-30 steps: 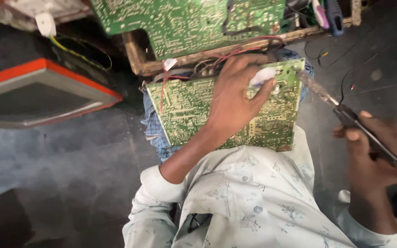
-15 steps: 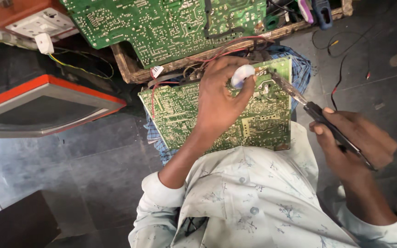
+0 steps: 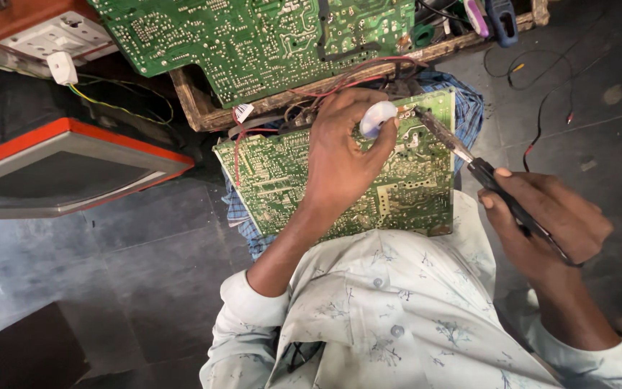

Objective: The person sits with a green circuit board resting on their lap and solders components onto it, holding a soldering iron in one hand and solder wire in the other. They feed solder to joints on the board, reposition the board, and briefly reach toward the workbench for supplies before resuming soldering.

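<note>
At frame centre, left hand (image 3: 340, 166) pinches white piece (image 3: 377, 117) on board (image 3: 404, 194), steadying it; right hand (image 3: 552, 220) grips iron (image 3: 469, 158), tip angled to it.

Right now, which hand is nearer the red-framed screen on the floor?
Left. The left hand rests on the green circuit board, just right of the red-framed screen. The right hand, gripping the soldering iron, is further right.

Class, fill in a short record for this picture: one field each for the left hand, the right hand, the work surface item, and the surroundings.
Left hand: left hand rests on the circuit board, fingers pinching a small white object
Right hand: right hand grips a soldering iron, tip at the board's top edge
Board: green, lying on blue checked cloth
Surroundings: larger circuit board on a wooden frame; red-rimmed screen housing at left
</note>
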